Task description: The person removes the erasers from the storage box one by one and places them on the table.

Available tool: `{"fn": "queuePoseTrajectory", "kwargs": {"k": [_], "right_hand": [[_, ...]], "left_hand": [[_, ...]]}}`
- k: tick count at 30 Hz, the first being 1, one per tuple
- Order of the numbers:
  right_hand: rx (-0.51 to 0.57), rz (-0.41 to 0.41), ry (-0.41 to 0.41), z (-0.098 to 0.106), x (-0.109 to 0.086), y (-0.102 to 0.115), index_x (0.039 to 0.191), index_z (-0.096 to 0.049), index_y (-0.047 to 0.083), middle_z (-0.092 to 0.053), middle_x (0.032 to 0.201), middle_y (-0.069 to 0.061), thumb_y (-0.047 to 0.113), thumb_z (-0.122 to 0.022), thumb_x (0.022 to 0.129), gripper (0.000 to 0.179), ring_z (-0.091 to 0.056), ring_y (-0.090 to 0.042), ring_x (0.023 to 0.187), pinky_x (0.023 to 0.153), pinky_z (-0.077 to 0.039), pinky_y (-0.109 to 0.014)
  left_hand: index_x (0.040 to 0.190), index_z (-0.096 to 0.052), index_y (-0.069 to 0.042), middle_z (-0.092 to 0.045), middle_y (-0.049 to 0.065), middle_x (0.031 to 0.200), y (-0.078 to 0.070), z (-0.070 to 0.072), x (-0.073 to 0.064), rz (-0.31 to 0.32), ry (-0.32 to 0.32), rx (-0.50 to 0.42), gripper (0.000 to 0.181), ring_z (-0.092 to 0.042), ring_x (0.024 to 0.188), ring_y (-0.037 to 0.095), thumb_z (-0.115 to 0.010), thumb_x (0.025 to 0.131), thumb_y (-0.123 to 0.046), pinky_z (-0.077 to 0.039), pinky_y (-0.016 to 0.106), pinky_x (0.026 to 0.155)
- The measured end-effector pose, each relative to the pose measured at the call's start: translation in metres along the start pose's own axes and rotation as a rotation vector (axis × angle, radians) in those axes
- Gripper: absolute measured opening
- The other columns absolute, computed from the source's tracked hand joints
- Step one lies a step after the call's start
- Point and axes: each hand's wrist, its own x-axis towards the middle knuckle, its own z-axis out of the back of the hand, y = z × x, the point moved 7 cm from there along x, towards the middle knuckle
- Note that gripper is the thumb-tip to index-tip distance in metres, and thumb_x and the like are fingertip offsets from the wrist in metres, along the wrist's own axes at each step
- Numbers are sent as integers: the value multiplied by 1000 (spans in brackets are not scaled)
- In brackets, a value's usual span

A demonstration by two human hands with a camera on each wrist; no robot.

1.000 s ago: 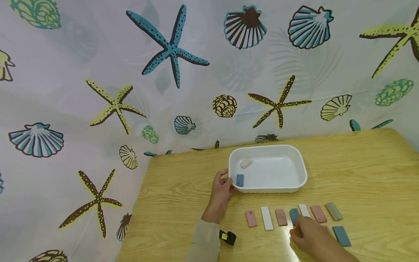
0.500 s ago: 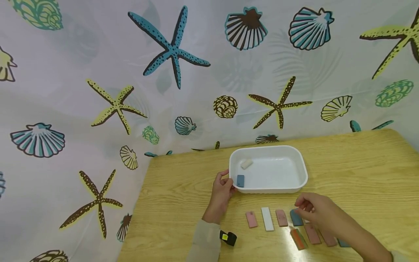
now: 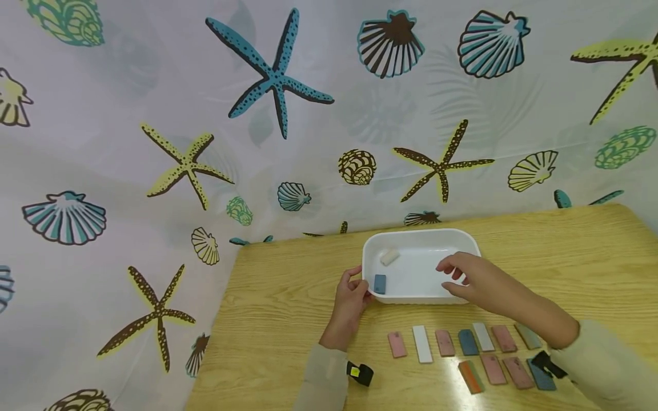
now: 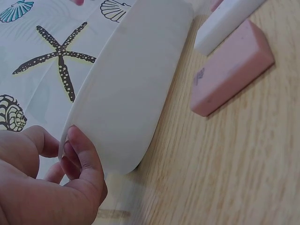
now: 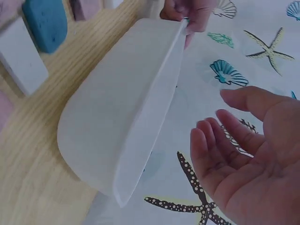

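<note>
My left hand (image 3: 352, 294) pinches the left front rim of a white plastic tub (image 3: 413, 279), thumb and fingers on either side of the edge in the left wrist view. Inside the tub lie a small blue eraser (image 3: 380, 283) and a cream, roughly cylindrical piece (image 3: 389, 257). Over the tub's right side hovers my right hand (image 3: 470, 277), fingers loosely bent and apart, holding nothing; the right wrist view shows its palm and fingers bare. Nearest in front of the tub are a pink eraser (image 4: 232, 70), a long white eraser (image 3: 422, 344) and a blue eraser (image 5: 45, 23).
Two rows of block-shaped erasers lie on the wooden table (image 3: 277, 308), among them an orange-and-green one (image 3: 471, 377) and a pink one (image 3: 518, 372). A black strap with a yellow patch (image 3: 360, 373) is by my left sleeve. Behind hangs a shell-printed cloth (image 3: 308, 142).
My right hand has left the orange-and-green eraser on the table in the front row and moved up and away to over the tub. The left hand stays on the rim.
</note>
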Motion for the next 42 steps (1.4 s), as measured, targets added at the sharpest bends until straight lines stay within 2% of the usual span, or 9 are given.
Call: {"fn": "queuePoseTrajectory", "kwargs": {"k": [7,15,22,27,32,37,42], "right_hand": [[-59,106,79,-11,37,1,105,-61,1,-61,97,-7,8,-68,83,25,-55,-17,80,65,-48,-29],[-66,118,191,-26,74,-10,105,-61,0,-60,98,-11,6,-65,84,23,-58,-25,86,75,-49,-37],[-167,143,218,-45,99,-22,102,-62,2,-60,99,-11,4,-64,84,19,-58,-25,89,77,-48,-38],[-304,149,255,-64,118,-26,105,-65,3,-62,102,-9,5,-67,81,23,-59,-23,93,80,-48,-39],[-425,166,292,-85,132,-30,107,-66,6,-62,103,-7,4,-69,79,28,-60,-24,94,79,-49,-38],[-491,217,277,-99,141,-32,104,-67,7,-62,100,-6,1,-71,76,29,-59,-23,94,79,-49,-36],[-540,302,261,-109,145,-27,94,-69,7,-60,86,-3,-4,-70,74,23,-58,-20,81,73,-48,-33]], "left_hand": [[125,-51,-13,-55,9,91,2,1,2,-2,-1,-11,37,-54,68,15,-51,89,-3,-49,29,67],[126,-50,-10,-54,9,90,2,-3,2,1,-5,-30,40,-54,69,14,-51,87,-1,-49,29,67],[128,-48,-8,-54,16,96,4,-2,3,8,-6,-30,40,-54,69,14,-50,89,-1,-49,31,69],[128,-48,-8,-53,19,99,2,-1,5,-1,-4,-32,40,-55,69,15,-49,89,-1,-49,30,68],[128,-48,-8,-53,18,99,4,-1,6,10,3,-38,40,-55,71,15,-50,89,-1,-50,30,69],[129,-48,-9,-54,16,97,4,-1,6,12,12,-39,40,-55,70,14,-50,89,-1,-49,29,68],[128,-49,-10,-54,15,96,2,0,6,6,8,-38,39,-54,70,14,-50,90,-1,-48,29,67]]}}
